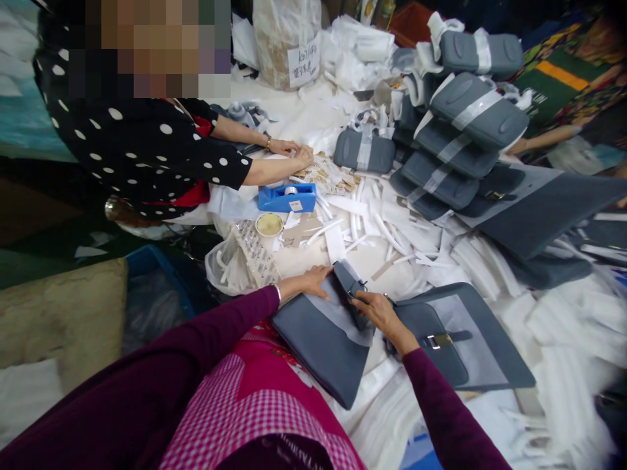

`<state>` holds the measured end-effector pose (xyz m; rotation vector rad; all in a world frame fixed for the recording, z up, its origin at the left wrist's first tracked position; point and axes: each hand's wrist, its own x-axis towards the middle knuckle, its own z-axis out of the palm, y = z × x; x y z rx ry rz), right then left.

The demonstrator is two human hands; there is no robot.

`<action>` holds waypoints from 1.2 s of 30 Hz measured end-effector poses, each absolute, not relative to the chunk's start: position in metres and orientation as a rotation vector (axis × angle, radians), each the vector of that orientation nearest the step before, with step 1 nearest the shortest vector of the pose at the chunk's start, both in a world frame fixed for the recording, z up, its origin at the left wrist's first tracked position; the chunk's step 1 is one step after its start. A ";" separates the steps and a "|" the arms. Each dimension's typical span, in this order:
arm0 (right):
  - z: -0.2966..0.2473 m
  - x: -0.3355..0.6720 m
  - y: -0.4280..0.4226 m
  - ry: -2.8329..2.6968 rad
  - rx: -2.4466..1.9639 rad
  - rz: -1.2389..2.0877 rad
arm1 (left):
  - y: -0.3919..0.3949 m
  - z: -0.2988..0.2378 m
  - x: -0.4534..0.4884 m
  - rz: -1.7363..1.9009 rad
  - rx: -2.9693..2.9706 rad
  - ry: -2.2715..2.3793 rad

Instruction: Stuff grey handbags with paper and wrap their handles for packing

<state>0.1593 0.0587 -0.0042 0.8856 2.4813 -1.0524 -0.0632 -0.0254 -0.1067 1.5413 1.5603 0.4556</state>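
Observation:
A dark grey handbag [318, 349] leans against my lap at the table edge, tilted, with pale sheeting over part of its front. My left hand [315, 282] grips its upper left edge, thumb on the front and fingers near the top. The bag's front flap [349, 282] stands raised from the body. My right hand [381, 314] is closed on the flap's right side, near a small dark strap or buckle; its fingertips are partly hidden. Just right of that hand lies a second grey bag [507, 352], with a metal clasp and pale sheeting.
Across the table, a co-worker's hands [296, 155] work over paper scraps. A blue tape dispenser [288, 198] and a round tin [269, 225] stand nearby. Taped grey bags [477, 111] are stacked at the back right, above white padding strips [392, 232]. A blue bin [154, 261] stands left.

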 end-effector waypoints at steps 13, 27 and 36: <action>-0.036 0.140 0.064 2.273 0.554 -0.921 | -0.034 -0.093 -0.064 0.462 1.434 1.591; -0.034 0.138 0.040 2.353 0.562 -0.613 | -0.041 -0.090 -0.068 0.494 1.422 1.554; -0.034 0.131 0.022 2.394 0.518 -0.384 | -0.042 -0.095 -0.069 0.453 1.468 1.532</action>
